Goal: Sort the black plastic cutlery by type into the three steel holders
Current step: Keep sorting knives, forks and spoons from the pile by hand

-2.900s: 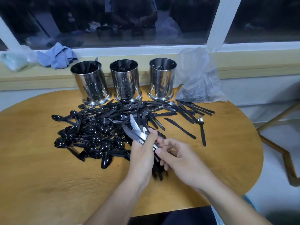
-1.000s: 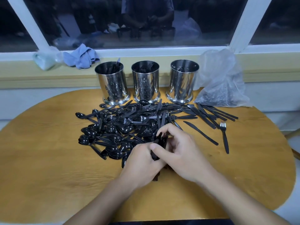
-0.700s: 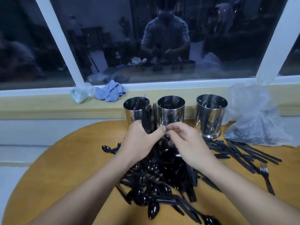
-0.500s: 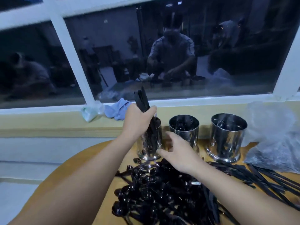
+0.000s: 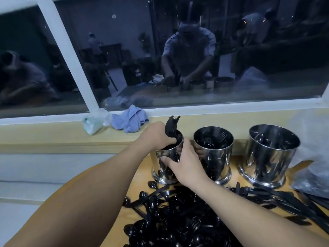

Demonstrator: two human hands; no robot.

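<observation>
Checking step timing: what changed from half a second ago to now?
The left hand lowered its bundle of knives into the left holder, still gripping it. The right hand moved off the table to grasp that holder. Middle holder, right holder and the cutlery pile stayed put.

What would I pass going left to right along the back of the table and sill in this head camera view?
Clear bag → blue cloth → left holder, where the left hand lowers knives → middle holder → right holder → plastic bag.

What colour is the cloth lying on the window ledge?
Light blue; the cloth shows best in the head view.
</observation>
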